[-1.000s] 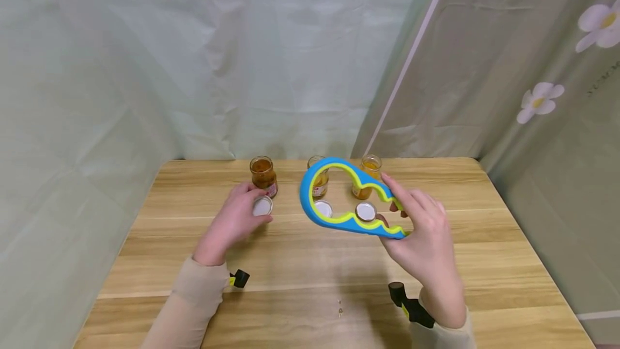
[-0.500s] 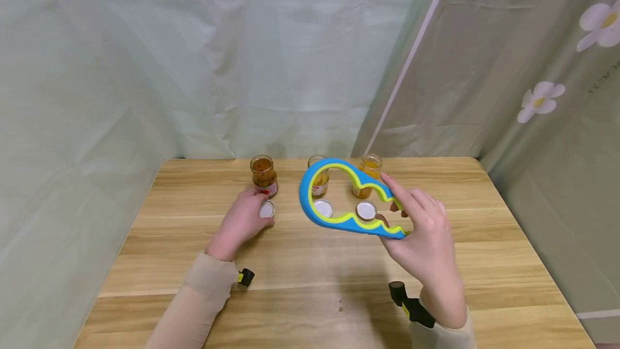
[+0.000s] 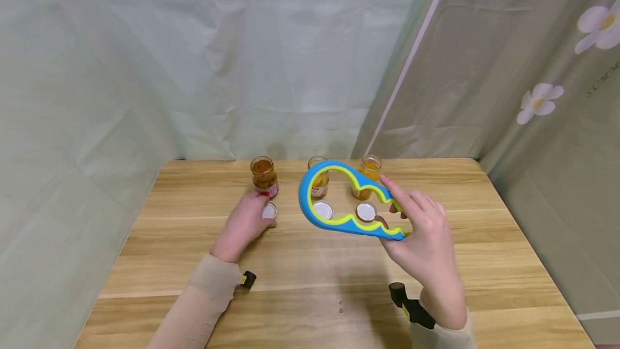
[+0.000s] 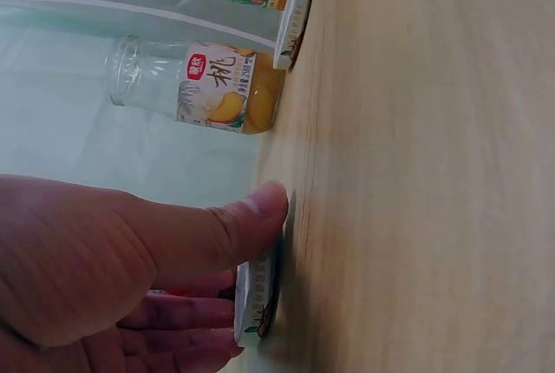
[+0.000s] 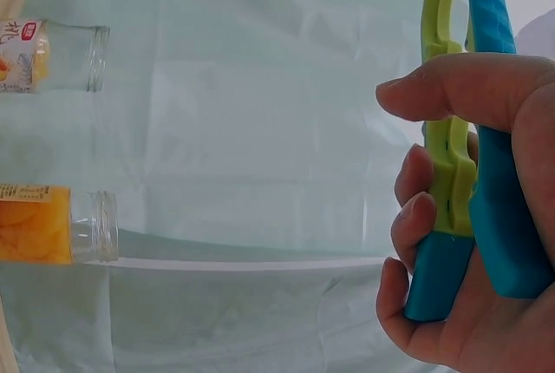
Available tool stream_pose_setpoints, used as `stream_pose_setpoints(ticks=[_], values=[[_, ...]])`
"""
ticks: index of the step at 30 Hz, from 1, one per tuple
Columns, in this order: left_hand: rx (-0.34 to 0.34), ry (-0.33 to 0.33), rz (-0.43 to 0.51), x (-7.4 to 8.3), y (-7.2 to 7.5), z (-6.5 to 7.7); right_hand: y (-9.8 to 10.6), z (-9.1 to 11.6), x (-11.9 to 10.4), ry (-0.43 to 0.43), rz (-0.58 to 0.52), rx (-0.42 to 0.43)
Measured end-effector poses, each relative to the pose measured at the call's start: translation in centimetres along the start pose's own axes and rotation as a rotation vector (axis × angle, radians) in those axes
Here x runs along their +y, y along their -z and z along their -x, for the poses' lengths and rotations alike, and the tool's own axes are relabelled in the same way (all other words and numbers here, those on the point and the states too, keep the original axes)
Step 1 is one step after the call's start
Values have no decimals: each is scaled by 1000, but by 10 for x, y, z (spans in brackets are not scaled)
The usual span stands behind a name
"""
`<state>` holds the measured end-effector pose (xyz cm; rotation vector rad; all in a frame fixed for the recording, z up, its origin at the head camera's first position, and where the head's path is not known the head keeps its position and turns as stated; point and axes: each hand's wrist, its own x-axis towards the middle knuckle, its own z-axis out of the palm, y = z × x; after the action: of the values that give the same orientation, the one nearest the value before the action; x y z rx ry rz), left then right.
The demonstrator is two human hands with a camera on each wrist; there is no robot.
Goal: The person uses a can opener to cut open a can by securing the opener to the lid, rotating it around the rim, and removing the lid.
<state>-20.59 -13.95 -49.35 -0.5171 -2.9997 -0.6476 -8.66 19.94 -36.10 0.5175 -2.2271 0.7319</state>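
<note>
My left hand [image 3: 244, 223] pinches a white jar lid [image 4: 257, 297] by its edge, low at the tabletop in front of the open jar of brown food [image 3: 264, 176]. Whether the lid touches the wood is hard to tell. The right hand [image 3: 423, 236] grips a blue and yellow-green jar opener [image 3: 306, 193] by its two handles, held up above the table. Through the opener's loop appear an open jar of yellow peaches [image 4: 217, 87], an open jar of orange fruit [image 5: 35, 224], and two lids lying inside up, the middle lid [image 3: 323, 209] and the right lid [image 3: 366, 211].
The wooden table [image 3: 300, 284] ends at a pale curtain [image 3: 290, 69] just behind the row of jars. A few small drops [image 3: 340, 310] lie near the front. Each wrist wears a black camera mount, the right mount [image 3: 411, 306] being the plainer to see.
My left hand has moved a little to the right and down with the lid, which shifted from beside the brown jar's base to in front of it. The right hand and opener stay put.
</note>
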Motion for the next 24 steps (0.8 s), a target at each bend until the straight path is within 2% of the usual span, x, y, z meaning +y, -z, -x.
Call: stream_pose_setpoints(ticks=[7, 16, 24], values=[[7, 20, -6, 0, -4, -1, -1, 0, 3, -4, -6, -4], [67, 37, 2, -1, -7, 3, -6, 2, 5, -18, 25, -61], [104, 43, 6, -1, -2, 1, -6, 2, 12, -70, 37, -79]])
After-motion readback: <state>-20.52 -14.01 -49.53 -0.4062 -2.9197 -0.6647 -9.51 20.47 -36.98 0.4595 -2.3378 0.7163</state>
